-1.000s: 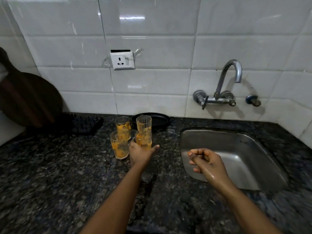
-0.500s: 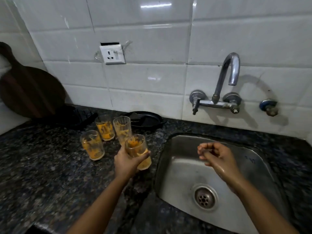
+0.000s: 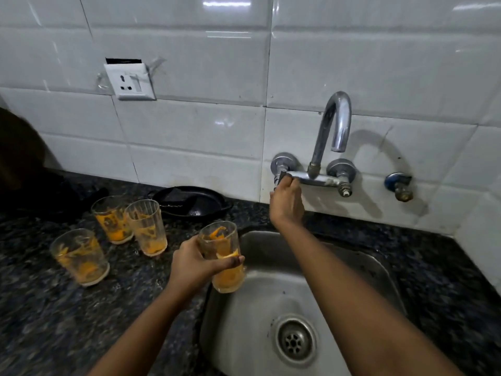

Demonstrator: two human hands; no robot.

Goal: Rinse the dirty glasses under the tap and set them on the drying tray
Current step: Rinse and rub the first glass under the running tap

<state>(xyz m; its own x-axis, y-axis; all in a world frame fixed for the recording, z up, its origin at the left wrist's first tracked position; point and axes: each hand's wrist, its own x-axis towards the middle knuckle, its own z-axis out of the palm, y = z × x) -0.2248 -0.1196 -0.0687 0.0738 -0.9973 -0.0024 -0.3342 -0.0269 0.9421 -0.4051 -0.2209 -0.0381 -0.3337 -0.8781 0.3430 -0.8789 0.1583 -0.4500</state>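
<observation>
My left hand (image 3: 193, 264) grips a dirty glass (image 3: 223, 257) smeared with orange residue, held upright over the left edge of the steel sink (image 3: 360, 270). Three more dirty glasses stand on the dark granite counter to the left: one nearest me (image 3: 80, 256), one at the back (image 3: 112, 219), one beside it (image 3: 147, 227). My right hand (image 3: 286, 200) reaches up and grips the left tap handle (image 3: 280, 176) of the wall tap (image 3: 336, 123). No water runs from the spout. A black drying tray (image 3: 58, 202) lies at the back left, dim and partly hidden.
A black pan (image 3: 195, 203) sits against the wall behind the glasses. A dark round board (image 3: 19, 153) leans at the far left. A wall socket (image 3: 130, 81) is above the counter. A second valve (image 3: 398, 184) sticks out right of the tap. The sink drain (image 3: 294, 340) is open.
My left hand lifted one glass from the group and carried it right to the sink's edge. My right hand rose from over the sink and took hold of the left tap handle.
</observation>
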